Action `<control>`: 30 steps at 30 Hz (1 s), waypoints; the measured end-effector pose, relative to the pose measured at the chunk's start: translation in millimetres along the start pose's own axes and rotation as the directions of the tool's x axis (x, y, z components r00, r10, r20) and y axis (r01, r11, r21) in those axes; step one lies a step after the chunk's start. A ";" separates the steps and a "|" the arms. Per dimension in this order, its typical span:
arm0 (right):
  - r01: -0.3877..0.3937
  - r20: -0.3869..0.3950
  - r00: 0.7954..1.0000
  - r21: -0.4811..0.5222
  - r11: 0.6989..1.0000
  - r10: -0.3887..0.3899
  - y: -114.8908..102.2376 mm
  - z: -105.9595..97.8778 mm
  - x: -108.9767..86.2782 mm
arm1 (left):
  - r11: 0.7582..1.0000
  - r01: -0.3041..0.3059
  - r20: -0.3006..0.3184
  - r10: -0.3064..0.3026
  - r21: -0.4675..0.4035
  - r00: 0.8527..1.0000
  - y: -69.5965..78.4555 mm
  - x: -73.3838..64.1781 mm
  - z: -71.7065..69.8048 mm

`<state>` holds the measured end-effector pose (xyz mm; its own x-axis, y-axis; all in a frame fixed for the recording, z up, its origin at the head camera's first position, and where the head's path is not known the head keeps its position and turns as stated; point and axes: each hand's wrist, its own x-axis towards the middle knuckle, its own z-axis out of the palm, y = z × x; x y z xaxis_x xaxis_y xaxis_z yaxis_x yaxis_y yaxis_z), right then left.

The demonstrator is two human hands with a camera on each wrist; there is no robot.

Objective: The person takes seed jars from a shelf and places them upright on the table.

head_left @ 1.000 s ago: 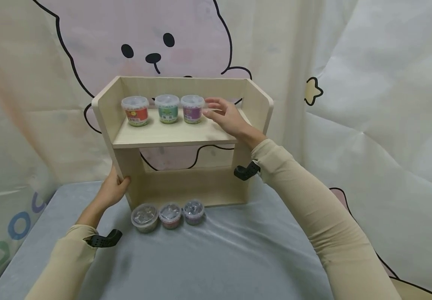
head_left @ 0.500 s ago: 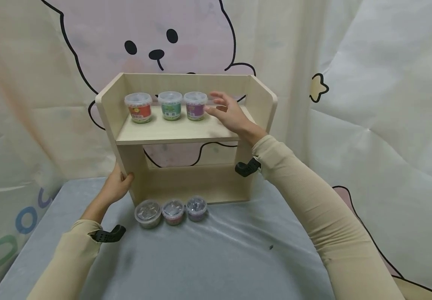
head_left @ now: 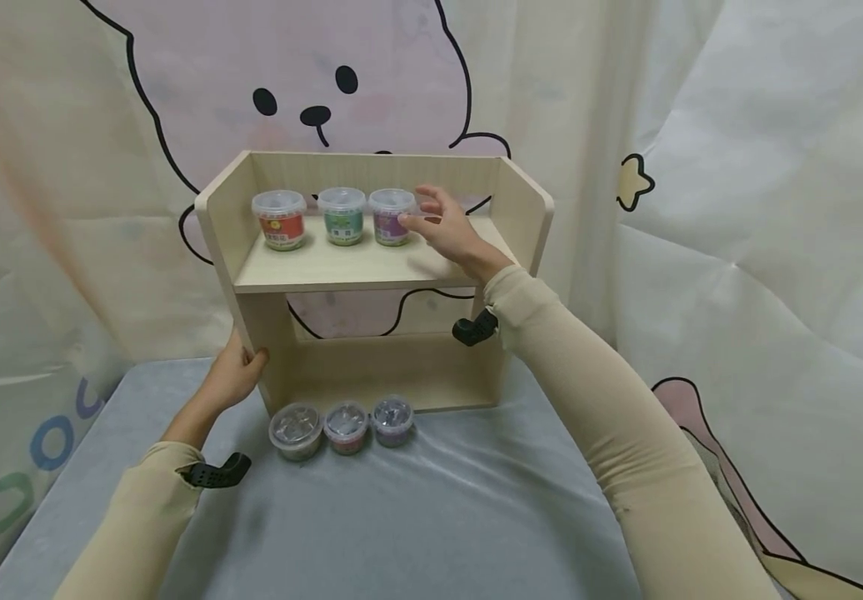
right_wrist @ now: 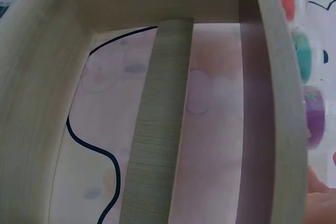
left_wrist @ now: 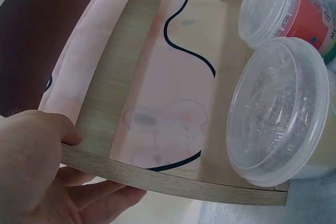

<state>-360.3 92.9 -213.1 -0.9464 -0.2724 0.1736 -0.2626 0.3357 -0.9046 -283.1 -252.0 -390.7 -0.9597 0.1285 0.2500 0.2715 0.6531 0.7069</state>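
Observation:
A pale wooden two-tier shelf (head_left: 304, 272) stands on the table. Along its upper board sit three clear lidded plastic cups: a red-labelled cup (head_left: 281, 229), a green-labelled cup (head_left: 343, 223) and a purple-labelled cup (head_left: 390, 225). My left hand (head_left: 232, 371) grips the edge of the shelf's left side panel, thumb inside and fingers outside, as the left wrist view shows. On the upper tier, my right hand (head_left: 450, 229) is just right of the purple-labelled cup, fingers loosely bent, the thumb tip overlapping its label. In the right wrist view only part of the right hand (right_wrist: 320, 203) shows.
Three low clear lidded tubs stand in a row before the shelf's base: a large tub (head_left: 296, 432), a reddish tub (head_left: 346, 427) and a greyish tub (head_left: 392, 421). Blue-grey cloth (head_left: 401, 525) covers the table. A printed curtain (head_left: 566, 108) hangs close behind.
My right hand has shifted slightly left toward the purple-labelled cup, its thumb now over the label. The left hand keeps its grip on the panel. The head view has shifted a little.

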 end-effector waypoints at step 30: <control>-0.034 -0.026 0.999 0.052 0.998 0.035 5.5 26.1 23.0 | 1.000 0.006 0.007 -0.005 -0.026 1.000 -1.0 0.3 2.3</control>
<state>-378.5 65.0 -224.2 -0.9596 -0.2371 0.1515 -0.2202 0.2972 -0.9291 -283.8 -250.9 -392.8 -0.9616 0.1302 0.2414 0.2679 0.6343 0.7252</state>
